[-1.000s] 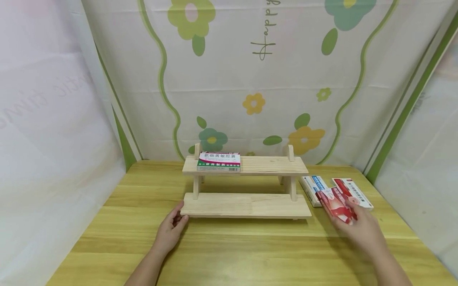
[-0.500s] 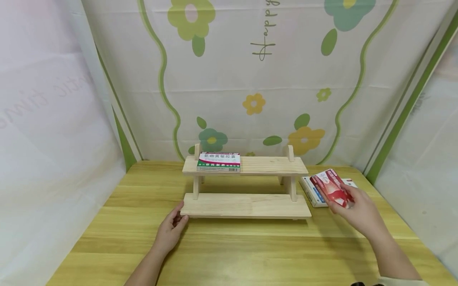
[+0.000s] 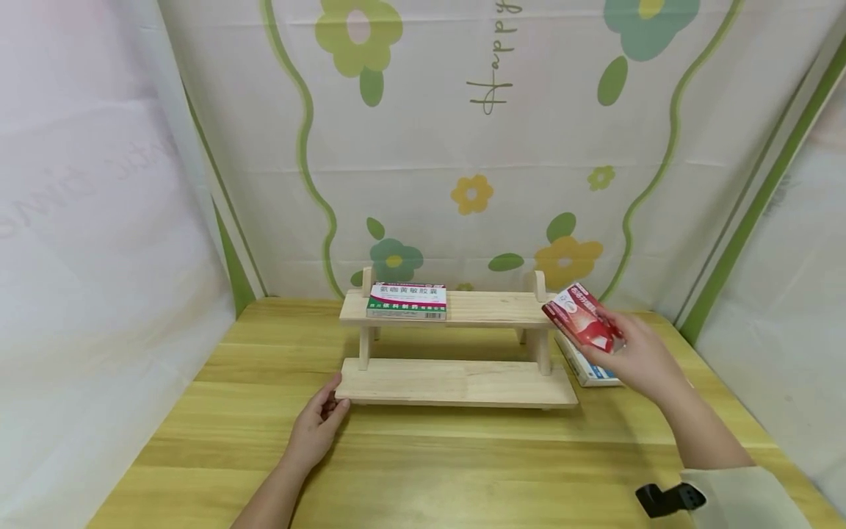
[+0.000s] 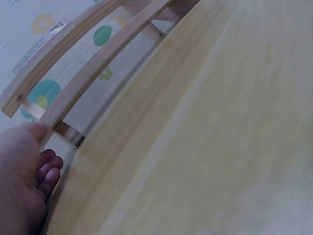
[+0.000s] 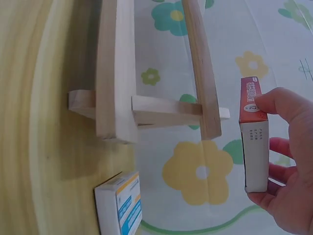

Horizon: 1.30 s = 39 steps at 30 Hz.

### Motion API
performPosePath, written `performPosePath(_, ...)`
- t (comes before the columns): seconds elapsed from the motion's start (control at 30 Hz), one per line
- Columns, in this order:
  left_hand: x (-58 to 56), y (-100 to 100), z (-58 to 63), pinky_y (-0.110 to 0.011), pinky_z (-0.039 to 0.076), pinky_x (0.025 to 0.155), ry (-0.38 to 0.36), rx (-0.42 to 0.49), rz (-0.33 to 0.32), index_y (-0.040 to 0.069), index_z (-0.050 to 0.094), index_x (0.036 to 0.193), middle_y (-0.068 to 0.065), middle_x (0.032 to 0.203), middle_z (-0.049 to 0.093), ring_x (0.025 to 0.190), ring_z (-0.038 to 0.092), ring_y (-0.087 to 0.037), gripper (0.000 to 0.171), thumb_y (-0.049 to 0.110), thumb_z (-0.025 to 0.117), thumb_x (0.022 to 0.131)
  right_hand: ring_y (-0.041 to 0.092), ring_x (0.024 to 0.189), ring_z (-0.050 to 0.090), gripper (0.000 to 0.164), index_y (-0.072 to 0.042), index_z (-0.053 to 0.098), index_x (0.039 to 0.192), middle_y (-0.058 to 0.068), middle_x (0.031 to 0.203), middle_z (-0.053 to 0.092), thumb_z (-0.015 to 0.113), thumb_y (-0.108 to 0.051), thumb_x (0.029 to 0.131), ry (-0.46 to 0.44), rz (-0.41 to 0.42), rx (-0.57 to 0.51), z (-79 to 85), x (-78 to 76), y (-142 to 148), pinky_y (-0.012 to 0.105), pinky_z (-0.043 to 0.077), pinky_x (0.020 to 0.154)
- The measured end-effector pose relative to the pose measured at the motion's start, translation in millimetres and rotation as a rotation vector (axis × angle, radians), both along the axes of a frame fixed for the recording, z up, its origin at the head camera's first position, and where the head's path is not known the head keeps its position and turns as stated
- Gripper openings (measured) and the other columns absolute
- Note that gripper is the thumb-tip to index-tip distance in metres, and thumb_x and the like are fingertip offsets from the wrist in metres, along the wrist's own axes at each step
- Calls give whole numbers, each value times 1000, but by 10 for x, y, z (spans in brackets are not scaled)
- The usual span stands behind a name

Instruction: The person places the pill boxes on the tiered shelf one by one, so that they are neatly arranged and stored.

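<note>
A two-tier wooden display rack (image 3: 456, 382) stands on the table. My left hand (image 3: 316, 427) grips the left end of its lower board, the thumb at the front corner; in the left wrist view the fingers (image 4: 49, 169) curl just below the board. My right hand (image 3: 637, 353) holds a red medicine box (image 3: 581, 317) tilted in the air by the right end of the upper tier. In the right wrist view the thumb lies on the box's red face and the fingers on its far edge. A white and green medicine box (image 3: 407, 300) lies on the upper board's left half.
A white and blue medicine box (image 3: 588, 371) lies on the table right of the rack, partly hidden by my right hand and the red box. Flower-printed cloth (image 3: 410, 132) hangs behind and at both sides. A black strap (image 3: 669, 501) shows at my right cuff.
My right hand has lifted the red medicine box off the other boxes and carried it up and leftward toward the upper tier. The left hand stays on the rack.
</note>
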State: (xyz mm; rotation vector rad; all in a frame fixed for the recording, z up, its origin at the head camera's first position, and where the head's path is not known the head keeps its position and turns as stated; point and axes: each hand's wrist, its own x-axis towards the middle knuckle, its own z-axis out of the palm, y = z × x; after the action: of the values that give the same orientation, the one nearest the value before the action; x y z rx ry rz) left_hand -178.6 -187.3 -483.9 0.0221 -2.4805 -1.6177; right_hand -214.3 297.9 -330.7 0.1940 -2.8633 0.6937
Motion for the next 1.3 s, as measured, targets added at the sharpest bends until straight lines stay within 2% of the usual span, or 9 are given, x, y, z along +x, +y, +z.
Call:
performPosePath(0.23,6,8,-12,-17,46,79,29,-11,6,8,49,144,-10,107,59,91,49,-8,49,15,62,97,44,117,46,85,-2,38,149,29,143,42,71,-48,86,-14,97,18,119,-184,-159,62,49,84)
performPosePath(0.43,-5,3,-18,-17,46,80,21,-9,8,9,49,144,-10,108,60,92,50,-8,49,15,62,97,46,125,42,82,-6,39,149,27,146,39,71,-49,86,-39,167,66,161,-356,-277,67,45,92)
performPosePath(0.67,-13,-6,-36,-17,46,81,31,-5,7,9,49,144,-10,109,61,92,50,-7,49,16,62,97,43,126,41,76,-6,42,147,23,145,41,73,-39,85,-46,250,64,173,-535,-454,62,46,92)
performPosePath(0.8,-11,-3,-38,-17,46,81,30,-4,7,9,49,144,-10,109,61,93,50,-7,50,16,62,97,44,131,37,74,-8,42,147,22,150,38,72,-35,85,-69,272,43,173,-609,-575,65,43,95)
performPosePath(1.0,-10,1,-46,-17,46,82,24,-1,-1,11,49,145,-10,111,60,95,50,-8,50,17,62,97,40,127,41,73,-11,43,147,23,150,36,70,-32,83,-92,289,31,172,-708,-717,59,44,94)
performPosePath(1.3,-16,-1,-51,-17,46,84,34,3,3,10,49,144,-10,114,62,96,51,-6,49,17,62,97,38,128,42,69,-9,48,144,21,147,42,68,-28,81,-101,325,17,155,-840,-858,60,41,98)
